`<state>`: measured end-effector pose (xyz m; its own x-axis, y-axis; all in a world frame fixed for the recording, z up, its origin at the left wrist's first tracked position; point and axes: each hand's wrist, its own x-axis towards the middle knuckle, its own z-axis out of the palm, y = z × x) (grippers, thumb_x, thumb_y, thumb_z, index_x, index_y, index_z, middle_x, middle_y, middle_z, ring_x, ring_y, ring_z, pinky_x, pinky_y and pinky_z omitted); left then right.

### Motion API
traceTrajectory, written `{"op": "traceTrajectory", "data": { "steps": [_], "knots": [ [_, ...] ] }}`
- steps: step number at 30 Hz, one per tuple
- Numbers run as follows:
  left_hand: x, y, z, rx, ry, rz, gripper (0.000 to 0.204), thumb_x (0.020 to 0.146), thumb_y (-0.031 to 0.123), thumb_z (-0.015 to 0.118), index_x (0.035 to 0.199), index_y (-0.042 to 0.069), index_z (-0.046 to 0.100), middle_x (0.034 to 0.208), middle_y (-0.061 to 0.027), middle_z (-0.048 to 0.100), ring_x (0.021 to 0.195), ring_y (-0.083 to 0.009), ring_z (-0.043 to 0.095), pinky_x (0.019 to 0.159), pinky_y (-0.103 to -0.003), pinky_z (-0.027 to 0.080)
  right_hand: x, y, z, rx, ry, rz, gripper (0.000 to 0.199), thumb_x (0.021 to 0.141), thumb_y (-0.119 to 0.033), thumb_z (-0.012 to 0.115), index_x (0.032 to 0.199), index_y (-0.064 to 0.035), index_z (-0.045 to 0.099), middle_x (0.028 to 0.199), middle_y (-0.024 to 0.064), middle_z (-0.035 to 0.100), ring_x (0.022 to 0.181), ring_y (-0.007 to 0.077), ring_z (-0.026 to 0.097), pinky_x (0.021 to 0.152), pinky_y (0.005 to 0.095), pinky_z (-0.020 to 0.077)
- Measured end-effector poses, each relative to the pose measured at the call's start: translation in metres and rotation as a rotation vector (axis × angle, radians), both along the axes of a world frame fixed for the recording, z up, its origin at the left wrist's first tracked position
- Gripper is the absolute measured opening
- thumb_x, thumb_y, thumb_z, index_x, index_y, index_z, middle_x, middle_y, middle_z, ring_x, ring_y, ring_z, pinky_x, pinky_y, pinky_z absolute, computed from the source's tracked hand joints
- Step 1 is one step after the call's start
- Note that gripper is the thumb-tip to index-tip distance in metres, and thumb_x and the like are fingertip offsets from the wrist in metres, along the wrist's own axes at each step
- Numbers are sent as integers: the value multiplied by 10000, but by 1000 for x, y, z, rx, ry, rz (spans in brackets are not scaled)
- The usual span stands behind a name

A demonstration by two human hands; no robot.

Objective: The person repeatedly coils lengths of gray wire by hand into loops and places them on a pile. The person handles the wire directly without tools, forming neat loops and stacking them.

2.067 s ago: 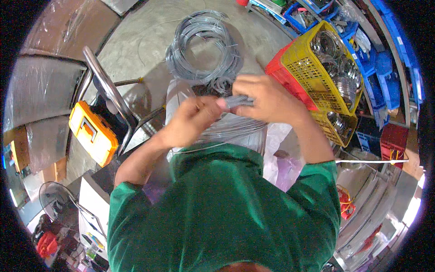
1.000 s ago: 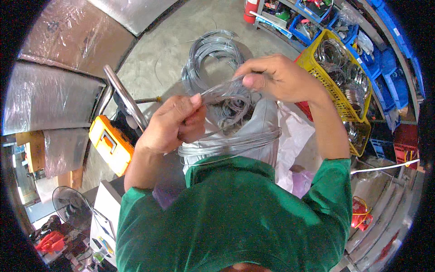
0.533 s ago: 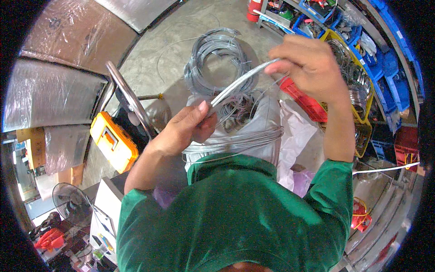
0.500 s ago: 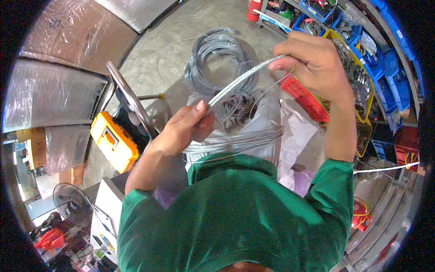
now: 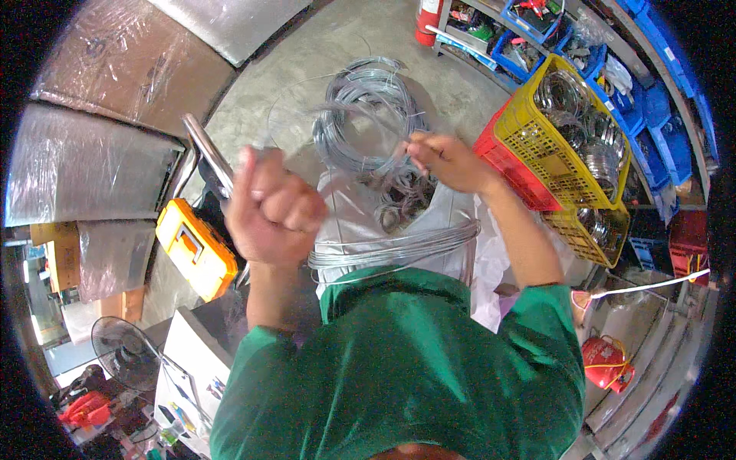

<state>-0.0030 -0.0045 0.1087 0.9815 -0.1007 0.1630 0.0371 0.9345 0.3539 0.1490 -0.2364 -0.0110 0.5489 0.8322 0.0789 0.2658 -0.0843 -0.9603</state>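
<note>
My left hand (image 5: 277, 207), smeared by motion, is raised with its fingers curled in and the thumb up. My right hand (image 5: 454, 162) pinches a grey wire rope (image 5: 376, 119) between thumb and fingers. The rope bows in a blurred arc over toward my left hand, where its end is hard to make out. Beyond my hands lies a large coil of grey wire (image 5: 331, 126) on the floor. Closer to me, a bundle of looped wire (image 5: 399, 247) stretches across my lap, and a tangle of short wire pieces (image 5: 402, 201) sits just past it.
Yellow crates (image 5: 537, 130) holding metal rings stand at the right, with a red crate (image 5: 502, 165) beside them. Blue bins (image 5: 655, 146) line the shelf behind. At left are a yellow toolbox (image 5: 195, 249), a bent metal tube (image 5: 207, 153) and wrapped boxes (image 5: 92, 161).
My hands have swung from a taut diagonal grip on the rope: the left went up and left, the right came down and inward. The rope now bows and blurs.
</note>
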Motion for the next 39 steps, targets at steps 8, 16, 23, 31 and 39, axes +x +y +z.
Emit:
{"op": "traceTrajectory", "data": {
  "steps": [8, 16, 23, 31, 39],
  "knots": [
    [33, -15, 2, 1641, -389, 425, 246, 990, 249, 488, 858, 44, 520, 719, -138, 523, 643, -331, 513, 554, -420, 400, -75, 45, -40, -153, -19, 12, 308, 996, -304, 503, 1017, -34, 648, 998, 161, 684, 894, 338, 664, 818, 399, 500],
    [36, -24, -49, 2192, -893, 207, 236, 957, 258, 540, 870, 40, 507, 770, -118, 588, 758, -329, 643, 602, -432, 524, -86, 19, 19, -271, -260, 26, 168, 821, -150, 645, 834, 17, 634, 840, 225, 657, 807, 407, 647, 710, 484, 509],
    [25, -21, -51, 2143, -624, 215, 232, 971, 236, 541, 836, 49, 517, 778, -141, 562, 709, -340, 608, 546, -449, 489, -88, 9, 39, -181, -610, -113, 180, 819, -150, 678, 912, -11, 611, 803, 158, 635, 716, 350, 642, 624, 451, 517],
    [31, -10, -41, 1868, -268, 64, 323, 1010, 244, 474, 834, -18, 540, 732, -238, 601, 729, -452, 591, 650, -506, 449, -69, 18, 71, -101, -777, -264, 256, 785, -205, 751, 931, -53, 605, 797, 85, 590, 674, 255, 631, 627, 395, 525],
    [9, 2, -46, 1650, 153, -197, 418, 1033, 318, 419, 885, -29, 599, 657, -39, 486, 658, -135, 461, 596, -345, 414, -27, 17, 61, 102, -880, -27, 356, 758, -198, 689, 1102, -118, 645, 871, 105, 659, 894, 318, 669, 782, 424, 551]
  ]
}}
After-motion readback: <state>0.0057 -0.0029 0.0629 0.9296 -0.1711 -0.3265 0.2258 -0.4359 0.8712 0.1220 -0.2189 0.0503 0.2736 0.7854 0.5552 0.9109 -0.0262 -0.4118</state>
